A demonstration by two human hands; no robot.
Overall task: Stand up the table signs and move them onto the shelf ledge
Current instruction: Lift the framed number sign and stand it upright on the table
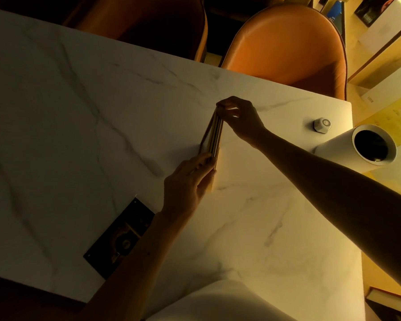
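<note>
A thin stack of table signs (213, 135) stands on its long edge near the middle of the white marble table (79, 112). I see the stack edge-on, as pale parallel strips. My left hand (188, 184) grips its near end, fingers along one side and thumb on the other. My right hand (241, 117) pinches its far top corner with the fingertips. A dark flat card (120, 237) lies face up on the table by my left forearm. The shelf ledge (380, 61) runs along the right edge of the view, beyond the table.
A white cylinder with a dark opening (366, 147) and a small white hexagonal knob (322, 124) sit at the table's right edge. Two orange chairs (285, 45) stand at the far side. Boxes and yellow papers (391, 117) fill the shelf area.
</note>
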